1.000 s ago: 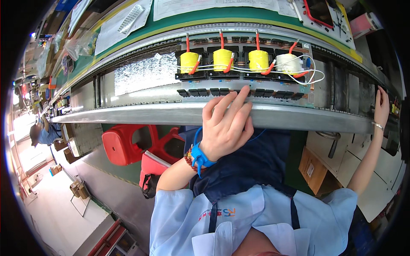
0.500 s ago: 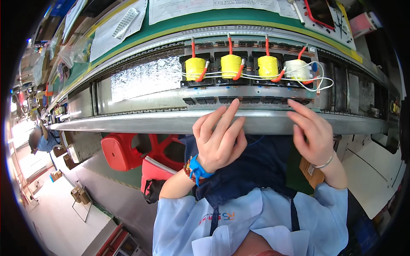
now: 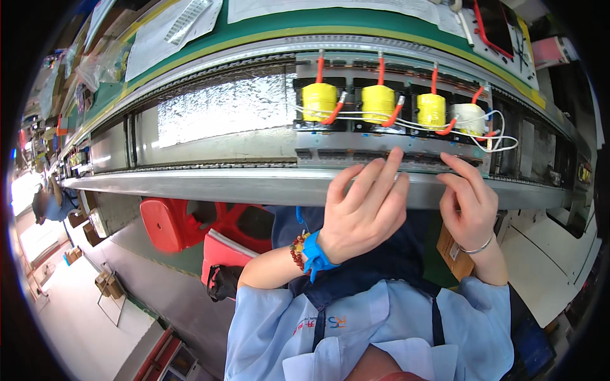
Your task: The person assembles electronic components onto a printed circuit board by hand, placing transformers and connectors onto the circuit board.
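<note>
A long circuit board [image 3: 356, 140] lies on the conveyor, carrying three yellow-taped transformers [image 3: 319, 102] and a white one [image 3: 467, 118] at its right end. Red-sleeved leads [image 3: 381, 68] stick out from the transformers, and thin white wires [image 3: 500, 136] run across them and loop past the right end. My left hand [image 3: 368, 213] is over the conveyor's near rail, fingers stretched out and the longest fingertip at the board's near edge. My right hand [image 3: 471, 206] hovers at the rail farther right, fingers extended and apart. No object shows in either hand; whether the fingertips touch the board I cannot tell.
The near metal rail [image 3: 254, 188] runs between me and the conveyor. A silvery sheet [image 3: 222, 108] lies left of the board. Papers [image 3: 337, 9] and a red-framed tray [image 3: 494, 28] are on the green bench behind. A red stool [image 3: 166, 223] stands below; another person [image 3: 56, 202] is far left.
The circuit board with its transformers has shifted right along the conveyor. My left hand has moved right with it, while my right hand has stayed nearly in place, so the two are closer together.
</note>
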`<state>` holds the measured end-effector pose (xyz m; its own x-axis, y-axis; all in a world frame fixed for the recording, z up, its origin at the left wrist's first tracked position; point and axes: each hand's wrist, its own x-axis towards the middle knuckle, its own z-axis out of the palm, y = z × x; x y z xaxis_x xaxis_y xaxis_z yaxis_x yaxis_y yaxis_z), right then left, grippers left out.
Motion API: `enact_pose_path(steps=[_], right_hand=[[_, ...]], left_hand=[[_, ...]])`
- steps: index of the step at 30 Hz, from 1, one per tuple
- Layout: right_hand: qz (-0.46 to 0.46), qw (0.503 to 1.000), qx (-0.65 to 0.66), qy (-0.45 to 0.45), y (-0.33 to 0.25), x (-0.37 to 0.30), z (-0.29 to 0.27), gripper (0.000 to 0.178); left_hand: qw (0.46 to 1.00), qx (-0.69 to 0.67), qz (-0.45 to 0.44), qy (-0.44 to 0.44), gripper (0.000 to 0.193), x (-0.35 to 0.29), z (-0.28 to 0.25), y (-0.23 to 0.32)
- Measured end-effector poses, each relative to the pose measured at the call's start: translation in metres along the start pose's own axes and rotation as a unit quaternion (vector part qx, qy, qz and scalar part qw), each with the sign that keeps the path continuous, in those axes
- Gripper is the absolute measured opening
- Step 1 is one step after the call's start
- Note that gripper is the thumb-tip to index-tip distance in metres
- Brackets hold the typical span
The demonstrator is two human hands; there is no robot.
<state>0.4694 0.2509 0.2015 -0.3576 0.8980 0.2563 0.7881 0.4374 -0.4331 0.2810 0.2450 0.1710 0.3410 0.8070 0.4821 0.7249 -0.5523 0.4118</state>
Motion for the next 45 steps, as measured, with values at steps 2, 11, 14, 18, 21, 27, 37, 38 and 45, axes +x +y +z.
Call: enact_pose_path(steps=[2, 11, 14, 18, 21, 27, 37, 38, 45], right_hand=[[-0.016, 1.0, 0.005, 0.008, -0.002, 0.003, 0.001, 0.022], [-0.071, 0.995, 0.064, 0.03, -0.008, 0.014, 0.012, 0.022], [-0.109, 0.99, 0.092, 0.0, -0.017, 0.021, 0.023, 0.026], [-0.087, 0.99, 0.104, -0.036, -0.018, 0.026, 0.029, 0.025], [-0.125, 0.982, 0.137, 0.035, -0.008, 0.017, 0.025, 0.019], [-0.114, 0.969, 0.217, 0.032, 0.01, 0.003, 0.023, 0.008], [-0.157, 0.948, 0.277, 0.014, 0.024, 0.0, 0.021, 0.013], [-0.151, 0.95, 0.272, 0.012, 0.025, 0.0, 0.019, 0.013], [-0.16, 0.949, 0.262, 0.067, 0.025, 0.001, 0.027, 0.017]], left_hand=[[1.0, -0.024, 0.013, 0.008, 0.03, -0.002, -0.003, -0.002], [0.997, 0.056, -0.061, 0.003, 0.028, -0.025, -0.042, -0.043], [0.995, 0.068, -0.07, 0.006, 0.026, -0.023, -0.041, -0.048], [0.997, 0.055, -0.04, 0.047, 0.025, -0.023, -0.041, -0.052], [0.988, 0.048, -0.017, 0.145, 0.02, -0.026, -0.045, -0.057], [0.975, 0.028, -0.038, 0.217, 0.011, -0.017, -0.03, -0.062], [0.95, -0.021, 0.068, 0.303, 0.017, -0.026, -0.012, -0.066], [0.952, -0.017, 0.064, 0.3, 0.016, -0.025, -0.011, -0.064], [0.956, -0.008, 0.082, 0.282, 0.012, -0.026, -0.015, -0.067]])
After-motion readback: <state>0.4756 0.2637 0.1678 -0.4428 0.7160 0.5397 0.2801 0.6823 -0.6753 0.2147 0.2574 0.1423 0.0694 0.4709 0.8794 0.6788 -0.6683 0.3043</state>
